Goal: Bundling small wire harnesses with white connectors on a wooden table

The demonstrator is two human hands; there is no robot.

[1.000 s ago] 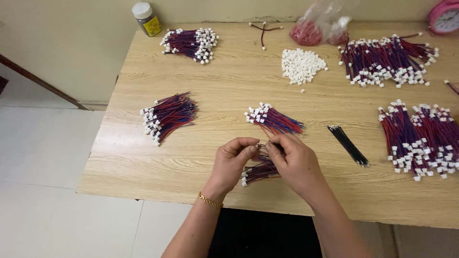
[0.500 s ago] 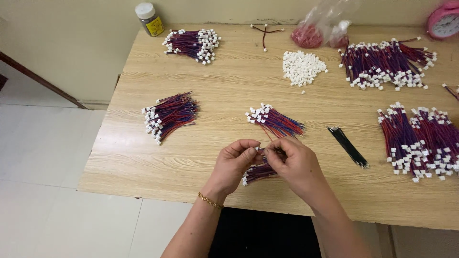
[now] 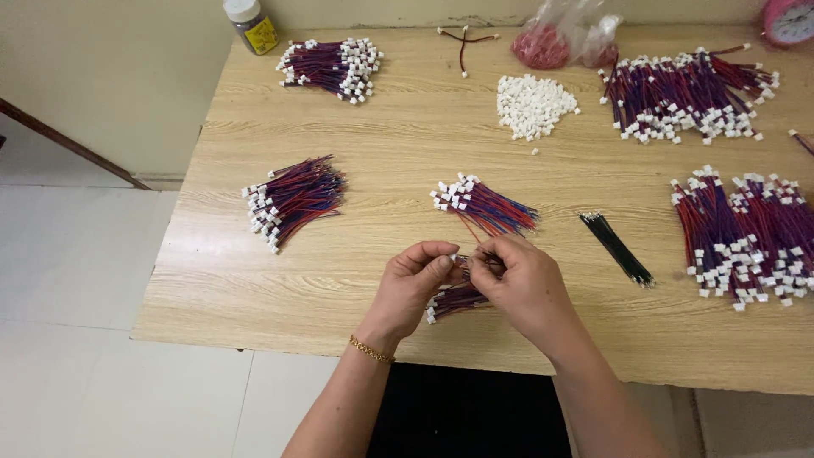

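Near the front edge of a pale wooden table point(image 3: 254, 280), a person's left hand point(image 3: 413, 284) and right hand point(image 3: 521, 284) meet over a small bundle of red and blue wires point(image 3: 454, 298), the fingertips of both pinched together on something fine between them; whether it is a single wire or a tie cannot be told. Compared with a second ago the hands have barely shifted, staying closed on the same spot while the bundle remains tucked beneath them with its white plugs pointing toward the person, which suggests one fiddly step is still under way. Just beyond the hands lies a second, fanned bundle point(image 3: 482, 203) with white plugs, and a larger one point(image 3: 292, 199) sits well to the left. A strip of black ties point(image 3: 616, 248) rests to the right, near a big heap of finished wires point(image 3: 746, 237). Farther back are a pile of loose white plugs point(image 3: 532, 103), another heap point(image 3: 687, 85), a bundle point(image 3: 332, 65) by a small jar point(image 3: 250, 24), a plastic bag point(image 3: 564, 38) and a pink clock point(image 3: 788, 19). Nothing blocks the hands, though the fanned bundle lies close ahead.
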